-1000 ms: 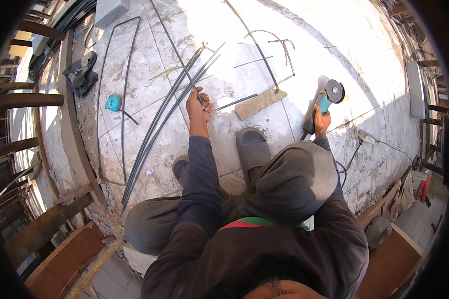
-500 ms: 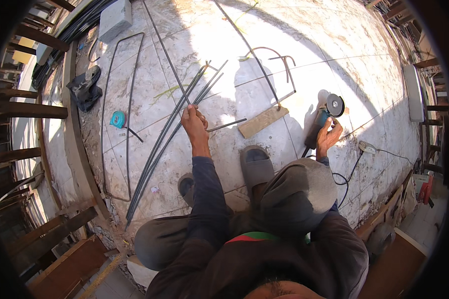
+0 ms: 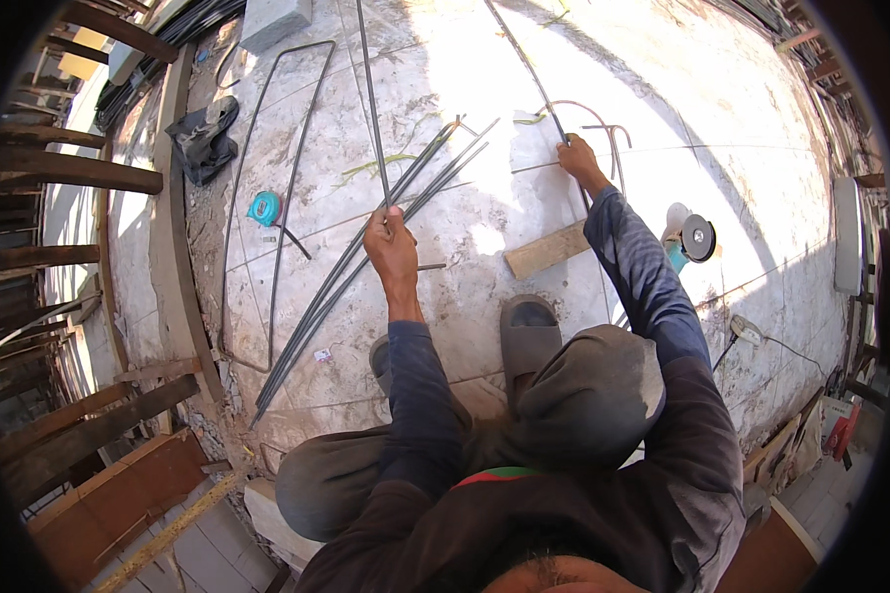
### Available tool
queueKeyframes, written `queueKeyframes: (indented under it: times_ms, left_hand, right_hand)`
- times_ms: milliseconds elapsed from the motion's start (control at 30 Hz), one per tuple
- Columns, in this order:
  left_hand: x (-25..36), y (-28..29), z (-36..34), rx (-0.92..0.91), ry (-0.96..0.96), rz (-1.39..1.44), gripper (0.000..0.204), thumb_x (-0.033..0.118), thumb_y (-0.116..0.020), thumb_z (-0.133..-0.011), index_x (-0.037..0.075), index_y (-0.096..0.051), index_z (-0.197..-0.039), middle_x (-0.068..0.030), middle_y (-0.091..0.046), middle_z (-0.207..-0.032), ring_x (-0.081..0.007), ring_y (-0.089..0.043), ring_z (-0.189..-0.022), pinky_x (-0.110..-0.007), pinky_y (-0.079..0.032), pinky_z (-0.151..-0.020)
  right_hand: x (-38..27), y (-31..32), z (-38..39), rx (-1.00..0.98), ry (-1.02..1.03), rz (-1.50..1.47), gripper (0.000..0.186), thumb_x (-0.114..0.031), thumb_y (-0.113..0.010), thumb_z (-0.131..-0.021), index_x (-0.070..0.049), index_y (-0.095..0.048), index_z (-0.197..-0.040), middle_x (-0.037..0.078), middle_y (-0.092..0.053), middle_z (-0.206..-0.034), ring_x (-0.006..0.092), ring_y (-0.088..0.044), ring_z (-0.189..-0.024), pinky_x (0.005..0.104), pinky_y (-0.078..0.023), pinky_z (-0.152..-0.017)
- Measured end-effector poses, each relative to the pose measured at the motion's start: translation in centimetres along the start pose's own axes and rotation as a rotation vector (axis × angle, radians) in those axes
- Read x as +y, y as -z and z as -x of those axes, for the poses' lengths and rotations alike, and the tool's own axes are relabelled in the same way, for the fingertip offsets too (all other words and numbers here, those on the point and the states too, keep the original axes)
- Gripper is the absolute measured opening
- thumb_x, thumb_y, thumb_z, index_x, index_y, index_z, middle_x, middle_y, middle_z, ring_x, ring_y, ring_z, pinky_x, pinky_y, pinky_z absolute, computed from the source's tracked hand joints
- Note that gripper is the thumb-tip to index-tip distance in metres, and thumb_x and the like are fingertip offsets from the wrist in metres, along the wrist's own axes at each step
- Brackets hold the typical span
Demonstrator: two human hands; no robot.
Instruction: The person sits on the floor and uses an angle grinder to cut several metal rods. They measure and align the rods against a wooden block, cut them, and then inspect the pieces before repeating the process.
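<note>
My left hand (image 3: 391,247) is closed around a long thin steel rod (image 3: 370,89), just beside a bundle of several dark rods (image 3: 324,306) lying crossed on the tiled floor. My right hand (image 3: 576,153) grips another long rod (image 3: 520,57) higher up and to the right, near some bent pieces of rod (image 3: 613,148). A short wooden board (image 3: 539,247) lies below it. An angle grinder (image 3: 690,239) with a dark disc rests at the right, partly behind my right arm. A bent rectangular rod frame (image 3: 252,128) and a teal tape measure (image 3: 264,209) lie to the left.
A black bag (image 3: 201,143), a pale block (image 3: 272,22) and a concrete edge (image 3: 178,247) line the left, with wooden beams (image 3: 119,178) beyond. A power socket with cord (image 3: 747,329) is at the right. My sandals (image 3: 529,341) are below my hands.
My right hand has let go of the grinder and moved forward and left onto the right-hand rod, which now reaches lower. My left hand stays on its rod; the view has shifted.
</note>
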State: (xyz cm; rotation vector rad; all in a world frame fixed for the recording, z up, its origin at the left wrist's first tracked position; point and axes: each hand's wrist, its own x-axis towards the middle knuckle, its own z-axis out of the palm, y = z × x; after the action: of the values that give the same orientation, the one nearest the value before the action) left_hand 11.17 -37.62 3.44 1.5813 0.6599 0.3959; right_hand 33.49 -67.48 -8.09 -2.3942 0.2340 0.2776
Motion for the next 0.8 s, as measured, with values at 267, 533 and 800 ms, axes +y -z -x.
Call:
queueKeyframes:
  times_ms: [267,533,800]
  left_hand:
    - [4.0,2.7,0.2,0.114,-0.178,0.017,0.026,0.022,-0.052,-0.1,-0.001,-0.06,-0.092,0.0034,-0.044,-0.056,-0.0039,-0.039,-0.048,-0.022,-0.031,-0.045]
    - [12.2,1.8,1.0,0.178,-0.543,0.084,0.027,0.024,-0.058,-0.098,-0.002,-0.062,-0.089,0.001,-0.048,-0.054,-0.0049,-0.041,-0.048,-0.025,-0.031,-0.044]
    - [14.3,0.1,3.2,0.154,-0.654,0.268,0.027,0.017,-0.061,-0.092,-0.003,-0.06,-0.074,-0.0121,-0.053,-0.055,-0.0185,-0.051,-0.044,-0.033,-0.037,-0.044]
  right_hand:
    - [-1.0,7.3,1.0,0.33,-0.098,0.251,0.06,-0.057,-0.043,-0.091,-0.005,-0.073,-0.095,0.021,-0.069,-0.101,0.0389,-0.064,-0.097,0.0451,-0.048,-0.083]
    - [5.8,14.5,4.4,0.488,0.184,0.331,0.079,-0.079,-0.048,-0.081,-0.004,-0.053,-0.055,0.006,-0.042,-0.051,0.0206,-0.036,-0.054,0.0402,-0.03,-0.055]
    - [-1.4,9.5,8.5,-0.022,0.555,0.078,0.056,-0.042,-0.07,-0.087,-0.008,-0.038,-0.056,-0.003,-0.031,-0.056,0.0102,-0.027,-0.056,0.0303,-0.024,-0.052]
